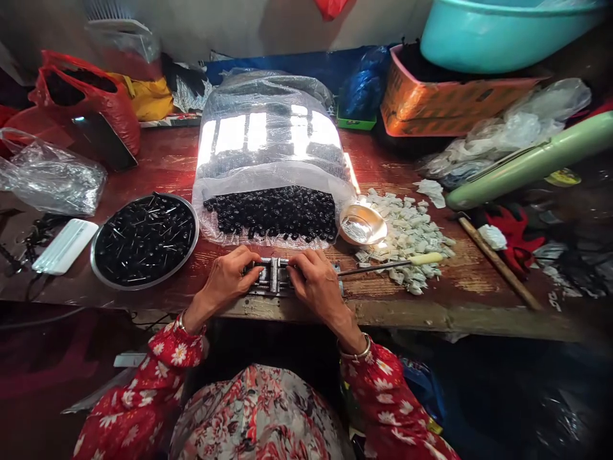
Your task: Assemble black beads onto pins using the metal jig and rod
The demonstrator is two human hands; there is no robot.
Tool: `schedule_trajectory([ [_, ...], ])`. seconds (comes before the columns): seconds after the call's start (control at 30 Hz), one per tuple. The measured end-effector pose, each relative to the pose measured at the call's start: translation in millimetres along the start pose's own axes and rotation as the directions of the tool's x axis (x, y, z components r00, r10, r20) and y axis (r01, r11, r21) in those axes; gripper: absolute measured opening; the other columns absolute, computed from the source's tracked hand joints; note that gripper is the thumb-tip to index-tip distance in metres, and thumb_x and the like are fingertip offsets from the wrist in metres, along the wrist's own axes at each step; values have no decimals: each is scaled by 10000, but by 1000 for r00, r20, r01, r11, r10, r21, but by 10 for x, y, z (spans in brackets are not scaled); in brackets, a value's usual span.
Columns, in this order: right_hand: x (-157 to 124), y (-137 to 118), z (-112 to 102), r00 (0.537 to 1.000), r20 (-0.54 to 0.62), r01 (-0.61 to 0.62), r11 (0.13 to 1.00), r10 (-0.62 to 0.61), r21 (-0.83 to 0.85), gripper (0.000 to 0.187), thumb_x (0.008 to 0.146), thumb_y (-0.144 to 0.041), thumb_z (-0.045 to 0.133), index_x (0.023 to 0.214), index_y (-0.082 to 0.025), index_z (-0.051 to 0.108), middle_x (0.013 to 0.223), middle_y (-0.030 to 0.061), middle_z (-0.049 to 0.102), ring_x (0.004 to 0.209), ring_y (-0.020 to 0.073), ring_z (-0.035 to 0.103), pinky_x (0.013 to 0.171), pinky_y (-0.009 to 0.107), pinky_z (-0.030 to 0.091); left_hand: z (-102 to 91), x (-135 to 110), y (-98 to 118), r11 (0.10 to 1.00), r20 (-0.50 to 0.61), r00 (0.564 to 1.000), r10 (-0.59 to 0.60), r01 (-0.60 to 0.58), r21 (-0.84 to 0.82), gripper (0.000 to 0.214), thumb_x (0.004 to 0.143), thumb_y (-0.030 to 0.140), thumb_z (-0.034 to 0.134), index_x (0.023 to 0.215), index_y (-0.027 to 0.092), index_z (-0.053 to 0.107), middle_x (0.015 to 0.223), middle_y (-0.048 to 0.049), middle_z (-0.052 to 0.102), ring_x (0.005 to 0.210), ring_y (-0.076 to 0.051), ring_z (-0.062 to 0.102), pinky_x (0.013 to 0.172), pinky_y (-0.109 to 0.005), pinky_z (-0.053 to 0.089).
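Note:
A small metal jig (274, 277) is fixed at the near edge of the wooden table (460, 287). My left hand (230, 276) rests on its left side with fingers curled over it. My right hand (316, 281) covers its right side, fingers pinched together on the jig's top. What the fingertips hold is hidden. Just beyond the hands lies a clear plastic bag of small black pieces (272, 214). A round metal pan of black pieces with thin pins (143, 239) sits to the left.
A shiny metal bowl (363, 223) and a heap of small pale pieces (407, 239) lie to the right, with a pale-handled tool (421, 259) across them. A wooden stick (500, 268), green tube (531, 163), orange box (445, 102), teal basin (498, 32) and red bags (86, 102) crowd the back.

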State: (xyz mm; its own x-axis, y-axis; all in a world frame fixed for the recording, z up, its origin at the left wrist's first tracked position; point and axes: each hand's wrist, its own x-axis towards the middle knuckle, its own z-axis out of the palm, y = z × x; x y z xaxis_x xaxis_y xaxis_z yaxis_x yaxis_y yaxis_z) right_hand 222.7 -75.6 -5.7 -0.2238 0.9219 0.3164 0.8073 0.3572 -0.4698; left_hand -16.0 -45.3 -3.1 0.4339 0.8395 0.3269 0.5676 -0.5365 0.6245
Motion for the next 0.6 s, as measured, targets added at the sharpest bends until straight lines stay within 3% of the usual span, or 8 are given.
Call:
schedule_trajectory([
  [0.2,-44,19,72,996,-86,-6,999,9,35,133,999,-186,600,877,-237,609,913,54,651,909,249,552,825,383,441,31,-32,-60,983,-62,998,20,-31,-179,72,977,245,706,1017,194,737,919,-31,719,865,-168,674,819,-300,521],
  [0.6,-59,11,85,994,-89,-53,998,56,44,142,1002,-224,610,867,-229,654,913,53,670,916,252,552,835,384,434,120,-69,-26,963,-86,989,-124,99,-249,118,970,269,710,1035,216,793,894,-21,634,847,-155,623,780,-292,510],
])
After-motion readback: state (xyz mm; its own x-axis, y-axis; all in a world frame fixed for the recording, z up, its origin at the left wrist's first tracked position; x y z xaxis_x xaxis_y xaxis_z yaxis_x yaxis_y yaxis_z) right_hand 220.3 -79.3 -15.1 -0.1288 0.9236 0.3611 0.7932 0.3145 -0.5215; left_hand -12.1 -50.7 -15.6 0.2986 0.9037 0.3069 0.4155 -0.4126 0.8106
